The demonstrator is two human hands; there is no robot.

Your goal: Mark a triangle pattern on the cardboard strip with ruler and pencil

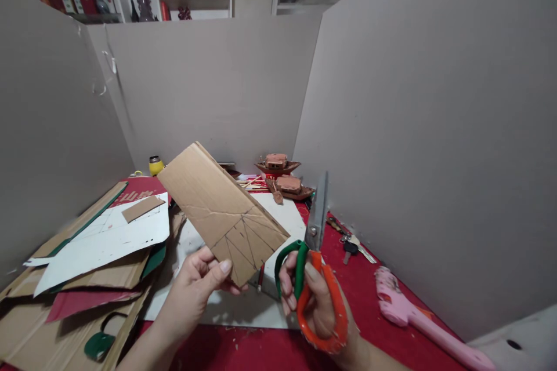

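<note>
My left hand [201, 278] pinches the lower corner of a folded piece of brown cardboard [217, 197], held up tilted over the table. Dark drawn lines fan across its lower part, and a crease runs across it. In my right hand [319, 290] is a pair of scissors [317, 220] with one green and one orange handle. My fingers pass through both handles. The blades point upward, almost closed, to the right of the cardboard and apart from it. Beneath the cardboard lies a white sheet [270, 307], with a dark red pencil [261, 278] partly hidden on it.
Cardboard scraps and a white sheet [108, 243] are piled at left. Two small brown model boats [287, 185] stand at the back, near a yellow jar [155, 166]. Keys [350, 248] and a pink glue gun [409, 313] lie right, along the grey partition [426, 127].
</note>
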